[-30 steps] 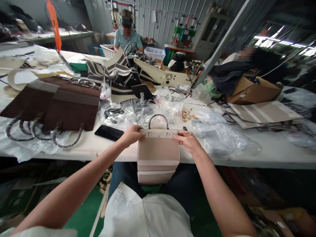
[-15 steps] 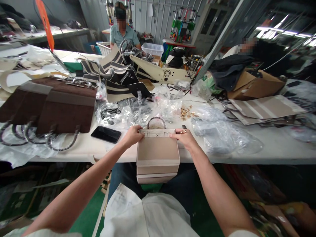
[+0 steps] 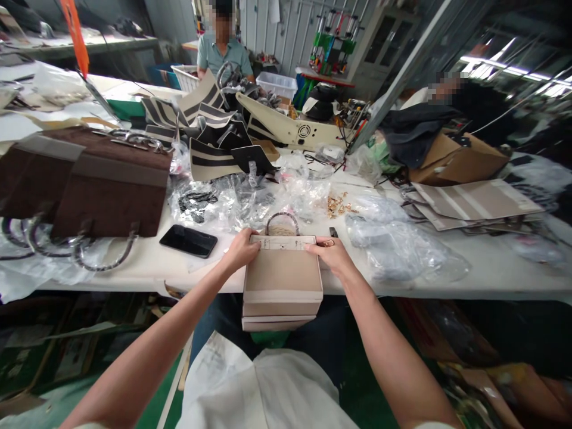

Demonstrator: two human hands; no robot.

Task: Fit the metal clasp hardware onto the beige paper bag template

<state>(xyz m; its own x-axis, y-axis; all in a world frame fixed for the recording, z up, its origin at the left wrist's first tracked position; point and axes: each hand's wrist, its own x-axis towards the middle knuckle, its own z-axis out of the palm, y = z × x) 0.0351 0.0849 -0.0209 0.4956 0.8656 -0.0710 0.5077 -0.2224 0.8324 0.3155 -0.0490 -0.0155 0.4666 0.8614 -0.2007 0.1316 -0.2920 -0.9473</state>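
Observation:
A beige handbag [image 3: 283,275] with a dark, patterned loop handle [image 3: 282,215] rests at the table's front edge, its lower end hanging over my lap. My left hand [image 3: 243,247] pinches its upper left corner, thumb on the pale top strip. At the upper right corner, my right hand [image 3: 329,251] grips the same strip, and a small gold-coloured item shows by its fingers. Small marks or holes run along the strip. A small dark object [image 3: 333,232] lies just beyond my right hand. To the left of my left hand is a black phone [image 3: 188,241].
Dark brown bag pieces [image 3: 109,190] with handles lie at the left. Clear plastic bags [image 3: 402,244] and gold hardware pieces [image 3: 338,205] are spread beyond and right. Striped panels [image 3: 217,158] are heaped farther back. Flat beige panels [image 3: 478,199] lie at the right. A co-worker [image 3: 226,53] sits across.
The view has shifted slightly. Both hands keep their hold on the handbag's top corners, and the bag lies almost the same way.

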